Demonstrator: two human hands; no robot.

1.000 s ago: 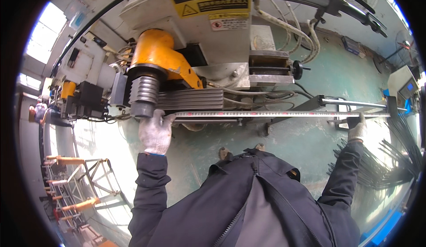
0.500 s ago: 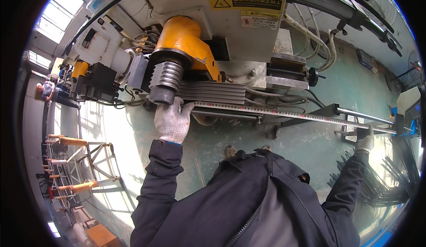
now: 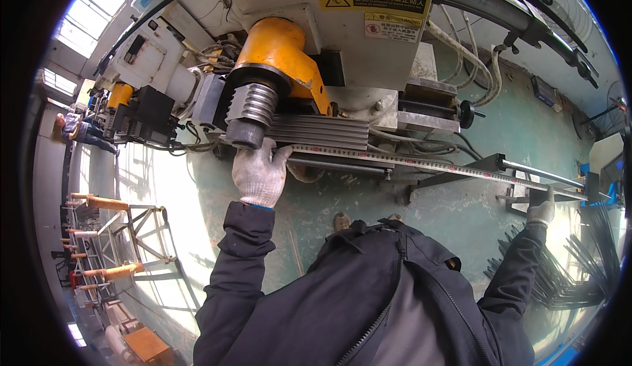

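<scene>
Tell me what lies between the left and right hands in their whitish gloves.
In the head view, a long, thin whitish measuring tape with red marks runs between the whitish-gloved left hand and right hand.

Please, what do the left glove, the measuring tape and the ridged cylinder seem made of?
Left glove: probably cotton or similar yarn, matte off-white; its knitted texture shows.
Measuring tape: likely thin coated steel, pale; its long span looks straight, though plastic is possible.
Ridged cylinder: metal, probably steel, bare and shiny; highlights line its ridges.
</scene>
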